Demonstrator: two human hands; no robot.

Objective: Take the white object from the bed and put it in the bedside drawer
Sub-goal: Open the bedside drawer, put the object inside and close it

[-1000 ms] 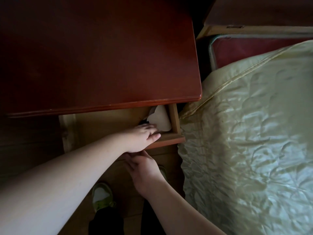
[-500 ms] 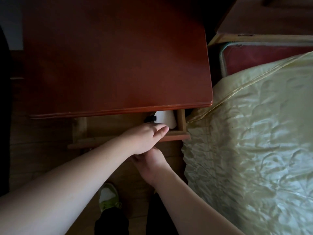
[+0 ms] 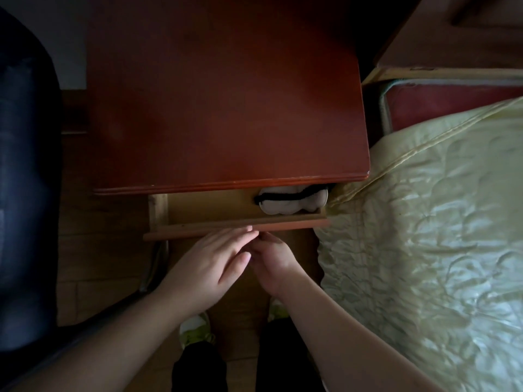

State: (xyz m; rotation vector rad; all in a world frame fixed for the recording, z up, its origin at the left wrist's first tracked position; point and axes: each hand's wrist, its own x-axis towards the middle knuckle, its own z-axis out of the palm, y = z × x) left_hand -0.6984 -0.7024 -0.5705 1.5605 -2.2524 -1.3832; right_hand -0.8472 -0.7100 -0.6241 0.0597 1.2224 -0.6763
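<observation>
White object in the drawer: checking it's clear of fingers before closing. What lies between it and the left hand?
Head view: only the drawer front lies between the white object and the left hand.

left hand (image 3: pixel 209 264) flat, right hand (image 3: pixel 273 261) curled, touching

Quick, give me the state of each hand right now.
Left hand: open, fingers loosely extended, holding nothing, fingertips at the drawer front.
Right hand: partly hidden behind the left; cannot tell whether it grips anything.
</observation>
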